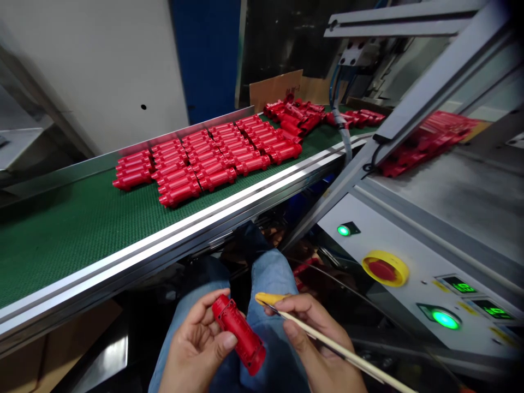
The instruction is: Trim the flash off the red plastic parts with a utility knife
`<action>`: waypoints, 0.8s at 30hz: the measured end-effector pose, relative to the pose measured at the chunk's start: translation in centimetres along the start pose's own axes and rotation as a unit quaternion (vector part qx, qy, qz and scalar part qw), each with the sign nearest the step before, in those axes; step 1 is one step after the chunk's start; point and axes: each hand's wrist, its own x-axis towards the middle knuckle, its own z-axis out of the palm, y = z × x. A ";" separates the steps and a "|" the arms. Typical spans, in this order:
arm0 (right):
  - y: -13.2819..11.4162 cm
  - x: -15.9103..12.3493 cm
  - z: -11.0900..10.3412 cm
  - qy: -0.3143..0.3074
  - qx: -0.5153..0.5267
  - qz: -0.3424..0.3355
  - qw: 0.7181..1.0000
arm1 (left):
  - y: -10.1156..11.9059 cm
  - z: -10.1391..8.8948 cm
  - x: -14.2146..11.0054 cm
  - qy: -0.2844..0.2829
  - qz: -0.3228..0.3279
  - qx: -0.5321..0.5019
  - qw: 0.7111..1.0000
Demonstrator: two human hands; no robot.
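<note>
My left hand [203, 341] is closed around a red plastic tube [240, 333], which has ribbed, ringed ends and is tilted above my lap. In my right hand [323, 346] is a thin pale stick [341, 349] with a dark tip, pinched between thumb and fingers. A yellow cover [269, 298], which looks like a finger cot, shows at a fingertip of that hand. The stick's tip points toward the tube but is apart from it.
Rows of red tubes [216, 179] lie on a green conveyor belt [82, 218] with a metal rail. More red parts are heaped by a cardboard sheet [275, 88]. At right, a machine panel carries a red stop button [382, 269] and lit green buttons; its frame slants nearby.
</note>
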 end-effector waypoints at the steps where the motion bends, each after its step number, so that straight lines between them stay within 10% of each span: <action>1: -0.1 0.1 -0.3 -0.016 -0.007 -0.012 1.000 | 0.1 0.0 0.0 -0.003 -0.003 -0.002 1.000; 11: -3.8 4.4 -2.9 -0.192 0.007 0.045 0.980 | 2.9 0.6 0.8 -0.065 -0.184 0.004 0.981; 24: -5.2 6.2 -2.6 -0.309 -0.048 0.104 0.944 | 3.6 0.6 0.5 -0.088 -0.205 0.030 0.974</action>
